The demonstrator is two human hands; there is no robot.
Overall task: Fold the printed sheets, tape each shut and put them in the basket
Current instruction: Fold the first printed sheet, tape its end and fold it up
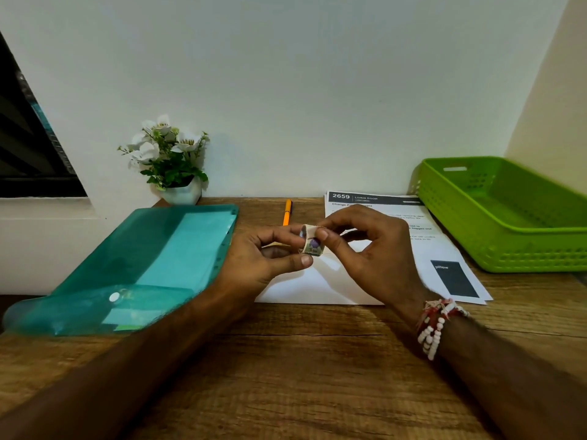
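My left hand (270, 252) holds a small patterned tape roll (310, 242) between thumb and fingers, above the desk. My right hand (368, 249) pinches the tape's top edge at the roll with thumb and forefinger. Under both hands lies a folded white sheet (298, 287). Beneath and behind it lies a stack of printed sheets (444, 249) headed "2659 LIVING ROOM". The green plastic basket (508, 249) stands at the right, with nothing visible inside it.
A teal plastic folder (143, 265) lies at the left of the wooden desk (286, 360). An orange pen (287, 212) lies near the wall behind my hands. A small white pot of flowers (171, 163) stands at the back left.
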